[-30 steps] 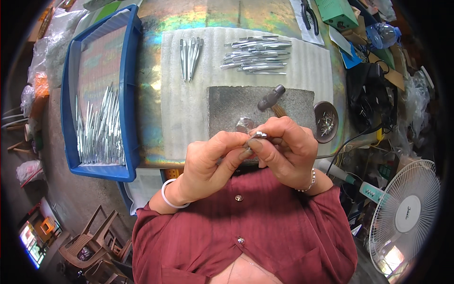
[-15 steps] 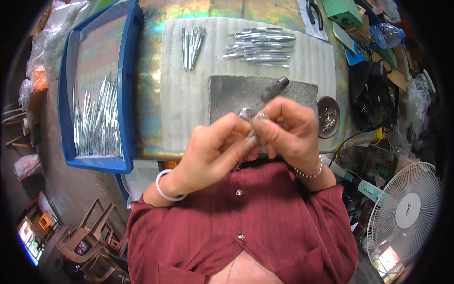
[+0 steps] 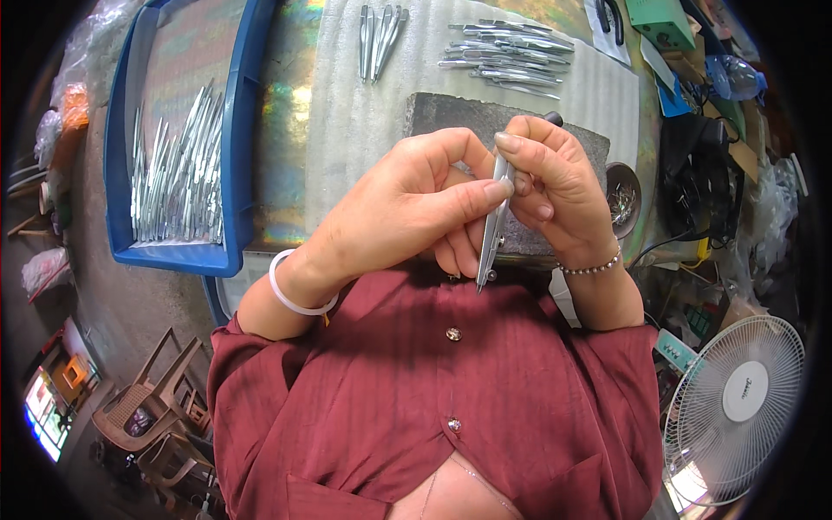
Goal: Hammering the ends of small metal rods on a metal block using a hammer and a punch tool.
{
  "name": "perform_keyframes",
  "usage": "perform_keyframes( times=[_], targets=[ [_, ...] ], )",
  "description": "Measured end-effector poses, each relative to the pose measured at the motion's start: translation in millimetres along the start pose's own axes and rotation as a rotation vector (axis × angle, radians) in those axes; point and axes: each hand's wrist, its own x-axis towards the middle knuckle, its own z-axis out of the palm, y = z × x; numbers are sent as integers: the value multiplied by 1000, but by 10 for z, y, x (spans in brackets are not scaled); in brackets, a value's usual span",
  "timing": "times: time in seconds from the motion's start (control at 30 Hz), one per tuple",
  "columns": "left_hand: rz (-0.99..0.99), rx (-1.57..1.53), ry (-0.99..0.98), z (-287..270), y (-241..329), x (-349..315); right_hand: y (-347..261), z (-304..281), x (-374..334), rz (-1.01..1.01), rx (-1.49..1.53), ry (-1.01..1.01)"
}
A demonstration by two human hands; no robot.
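A slim silver drawing compass (image 3: 491, 247) is held between my two hands above the table's near edge, its pointed end downward and a small screw near the tip. My left hand (image 3: 407, 186) pinches its shaft between thumb and fingers. At the upper end, my right hand (image 3: 559, 169) grips it with thumb and fingertips. Behind the hands lies a grey stone slab (image 3: 446, 114), partly covered by them. The end of a dark cylindrical tool (image 3: 553, 118) shows past my right hand. Right of the slab stands a small bowl (image 3: 639, 195) of tiny metal parts.
A white foam sheet (image 3: 342, 130) bears a pile of silver metal pieces (image 3: 511, 56) and a smaller fanned bunch (image 3: 380, 43). On the left, a blue tray (image 3: 237, 165) holds many similar pieces (image 3: 182, 182). A fan (image 3: 745, 390) stands at lower right.
The view has shifted, so the table sits higher in it. My hands have turned and moved apart slightly, and the compass, mostly hidden before, now shows along its length.
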Motion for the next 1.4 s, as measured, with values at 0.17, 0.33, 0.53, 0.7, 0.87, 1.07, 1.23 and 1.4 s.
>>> perform_keyframes(
  times=[0.17, 0.33, 0.53, 0.7, 0.87, 1.07, 1.23, 1.4],
  targets=[
    [-15, 5, -12, -12, -9, 4, 36, 11, -8, -12, 4, 38],
    [-41, 22, -34, -11, 31, 21, 61, -9, -26, -18, 19, 48],
    [-66, 38, -55, 14, 91, 25, 98, 21, -104, -47, 51, 66],
    [-53, 97, -168, 18, 91, 27, 171, 69, -245, -194, 58, 119],
    [-54, 200, -181, 58, 113, 41, 224, 82, -318, -248, 51, 175],
    [-81, 189, -190, 65, 86, 83, 232, 39, -327, -236, 91, 174],
    [-96, 167, -178, 60, 76, 107, 243, 10, -297, -210, 120, 160],
    [-132, 117, -148, 66, 88, 136, 259, -23, -268, -183, 134, 157]
  ],
)
